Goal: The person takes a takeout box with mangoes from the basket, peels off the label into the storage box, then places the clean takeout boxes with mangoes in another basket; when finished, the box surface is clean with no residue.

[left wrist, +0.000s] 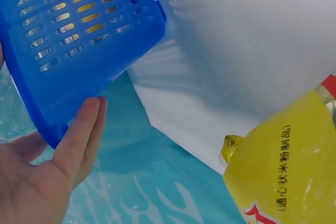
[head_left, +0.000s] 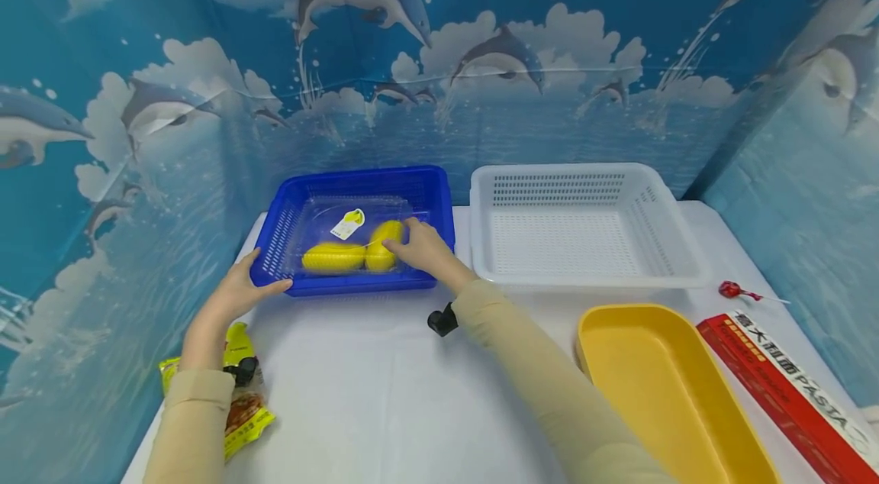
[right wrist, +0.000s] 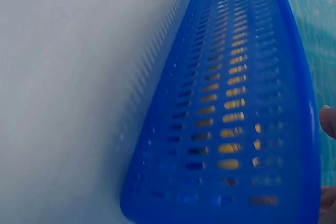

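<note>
A blue slotted basket (head_left: 357, 285) holds a clear plastic box (head_left: 312, 221) with a label (head_left: 348, 224) on its lid and yellow rounded, fruit-like pieces (head_left: 334, 258) inside. My right hand (head_left: 429, 249) reaches over the basket's front right side and grips the box's right end, thumb on top. In the right wrist view, only parts of its fingers (right wrist: 328, 121) show past the rim. At the basket's front left corner is my left hand (head_left: 236, 289), its extended fingers and thumb spread along the outside and touching the rim.
A white basket (head_left: 584, 282) stands right of the blue one. Nearer on the right are a yellow tray (head_left: 652, 369), a red pasta box (head_left: 776, 385) and a red lollipop (head_left: 731, 289). A yellow food packet (head_left: 240, 423) lies by the left forearm. Dolphin-print curtains (head_left: 439, 117) enclose the table.
</note>
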Tool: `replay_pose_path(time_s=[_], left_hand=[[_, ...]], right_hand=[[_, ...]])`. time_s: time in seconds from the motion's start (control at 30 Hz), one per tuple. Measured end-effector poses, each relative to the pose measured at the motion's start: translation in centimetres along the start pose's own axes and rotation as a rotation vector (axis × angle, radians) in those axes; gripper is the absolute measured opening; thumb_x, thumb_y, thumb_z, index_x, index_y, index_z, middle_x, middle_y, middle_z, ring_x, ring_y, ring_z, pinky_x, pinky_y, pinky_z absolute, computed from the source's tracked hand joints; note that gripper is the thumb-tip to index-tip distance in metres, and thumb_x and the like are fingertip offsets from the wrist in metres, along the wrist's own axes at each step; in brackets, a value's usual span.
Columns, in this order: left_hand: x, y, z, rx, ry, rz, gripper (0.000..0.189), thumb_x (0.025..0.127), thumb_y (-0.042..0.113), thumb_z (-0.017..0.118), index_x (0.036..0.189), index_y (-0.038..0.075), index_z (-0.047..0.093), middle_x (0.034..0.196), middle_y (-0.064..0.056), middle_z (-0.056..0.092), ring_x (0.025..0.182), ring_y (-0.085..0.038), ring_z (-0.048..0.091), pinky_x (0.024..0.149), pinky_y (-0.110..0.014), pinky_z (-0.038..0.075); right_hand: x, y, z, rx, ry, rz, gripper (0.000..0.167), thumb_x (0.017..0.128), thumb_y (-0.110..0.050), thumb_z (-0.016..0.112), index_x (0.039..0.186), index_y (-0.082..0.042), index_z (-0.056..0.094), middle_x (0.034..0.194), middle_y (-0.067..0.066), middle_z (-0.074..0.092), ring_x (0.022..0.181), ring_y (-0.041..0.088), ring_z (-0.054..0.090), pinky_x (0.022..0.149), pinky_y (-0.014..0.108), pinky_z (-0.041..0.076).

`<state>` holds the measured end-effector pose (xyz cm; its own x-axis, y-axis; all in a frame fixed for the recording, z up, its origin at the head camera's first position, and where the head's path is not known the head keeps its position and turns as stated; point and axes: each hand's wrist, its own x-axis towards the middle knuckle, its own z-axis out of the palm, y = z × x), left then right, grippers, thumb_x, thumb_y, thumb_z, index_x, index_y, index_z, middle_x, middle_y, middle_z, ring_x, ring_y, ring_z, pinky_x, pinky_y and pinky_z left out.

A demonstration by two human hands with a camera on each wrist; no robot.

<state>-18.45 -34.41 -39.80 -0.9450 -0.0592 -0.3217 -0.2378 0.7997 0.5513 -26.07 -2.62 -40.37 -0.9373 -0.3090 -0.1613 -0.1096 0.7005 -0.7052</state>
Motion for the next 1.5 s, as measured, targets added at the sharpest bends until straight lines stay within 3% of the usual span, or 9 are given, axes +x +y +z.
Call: replay_pose_path(time_s=[0.3,0.4,0.5,0.57,0.73,0.8,0.93,1.23,1.5], left_hand=[[-0.2,-0.1,0.6,-0.021,-0.03,-0.032,0.107,0.093,0.051,0.061,0.156,0.001,-0.011,0.159,-0.036,-0.002,0.143,-0.058,0.005,0.111,-0.072,0.016],[-0.2,0.0,0.5,-0.006,-0.031,-0.042,0.108,0.093,0.053,0.061,0.156,0.002,-0.011,0.159,-0.036,-0.002,0.144,-0.058,0.005,0.111,-0.072,0.016],[-0.1,0.2,0.3,0.007,-0.033,-0.046,0.109,0.092,0.055,0.06,0.156,0.002,-0.011,0.159,-0.035,-0.002,0.144,-0.058,0.005,0.111,-0.072,0.016],[-0.1,0.2,0.4,0.011,-0.035,-0.04,0.109,0.092,0.056,0.06,0.155,0.003,-0.012,0.159,-0.035,-0.002,0.144,-0.058,0.005,0.111,-0.072,0.017],[-0.3,0.1,0.4,0.022,-0.033,-0.021,0.111,0.092,0.059,0.059,0.155,0.003,-0.012,0.158,-0.036,-0.002,0.143,-0.058,0.005,0.11,-0.073,0.019],[-0.3,0.2,0.3,0.017,-0.039,-0.02,0.113,0.09,0.063,0.058,0.155,0.004,-0.013,0.158,-0.036,-0.004,0.143,-0.059,0.005,0.11,-0.073,0.019],[-0.2,0.3,0.1,0.012,-0.047,-0.012,0.116,0.088,0.066,0.058,0.155,0.004,-0.013,0.158,-0.036,-0.004,0.143,-0.059,0.004,0.11,-0.073,0.019],[0.4,0.2,-0.2,-0.004,-0.046,-0.004,0.111,0.091,0.06,0.06,0.155,0.004,-0.013,0.157,-0.037,-0.004,0.143,-0.059,0.003,0.11,-0.073,0.017],[0.5,-0.1,-0.4,-0.002,-0.042,-0.005,0.118,0.087,0.067,0.059,0.154,0.001,-0.013,0.156,-0.039,-0.002,0.142,-0.06,0.006,0.11,-0.071,0.019]], right_hand=[[0.5,-0.2,1.5,0.118,0.002,0.151,0.089,0.096,-0.049,0.059,0.153,0.008,0.021,0.152,0.027,0.038,0.129,0.035,0.053,0.108,0.046,0.044],[1.0,-0.3,1.6,0.117,0.0,0.174,0.071,0.096,-0.045,0.06,0.139,0.009,0.043,0.12,0.023,0.063,0.099,0.028,0.067,0.085,0.036,0.056],[1.4,-0.3,1.6,0.126,0.023,0.189,0.045,0.095,-0.039,0.064,0.108,0.004,0.06,0.079,0.011,0.061,0.063,0.019,0.061,0.056,0.027,0.049],[1.4,-0.4,1.5,0.128,0.046,0.193,0.039,0.095,-0.037,0.065,0.1,0.001,0.062,0.075,0.011,0.061,0.062,0.022,0.063,0.054,0.028,0.048],[0.7,-1.0,0.5,0.13,0.148,0.151,0.062,0.094,-0.037,0.065,0.138,0.004,0.051,0.124,0.021,0.065,0.106,0.032,0.067,0.09,0.041,0.056],[0.4,-1.3,-0.2,0.145,0.172,0.12,0.071,0.094,-0.038,0.064,0.148,0.002,0.04,0.119,0.021,0.068,0.1,0.03,0.069,0.09,0.042,0.056],[-0.6,-2.0,-2.3,0.2,0.164,0.06,0.074,0.095,-0.038,0.063,0.151,0.0,0.034,0.082,0.016,0.072,0.062,0.02,0.067,0.074,0.036,0.058],[-6.5,-0.6,-8.6,0.264,0.038,0.054,0.075,0.094,-0.042,0.064,0.154,-0.011,0.032,0.129,0.013,0.061,0.076,0.024,0.073,0.087,0.038,0.058],[-15.8,4.7,-11.6,0.244,-0.017,0.032,0.074,0.095,-0.036,0.065,0.153,-0.005,0.032,0.126,0.022,0.059,0.077,0.018,0.07,0.078,0.036,0.06]])
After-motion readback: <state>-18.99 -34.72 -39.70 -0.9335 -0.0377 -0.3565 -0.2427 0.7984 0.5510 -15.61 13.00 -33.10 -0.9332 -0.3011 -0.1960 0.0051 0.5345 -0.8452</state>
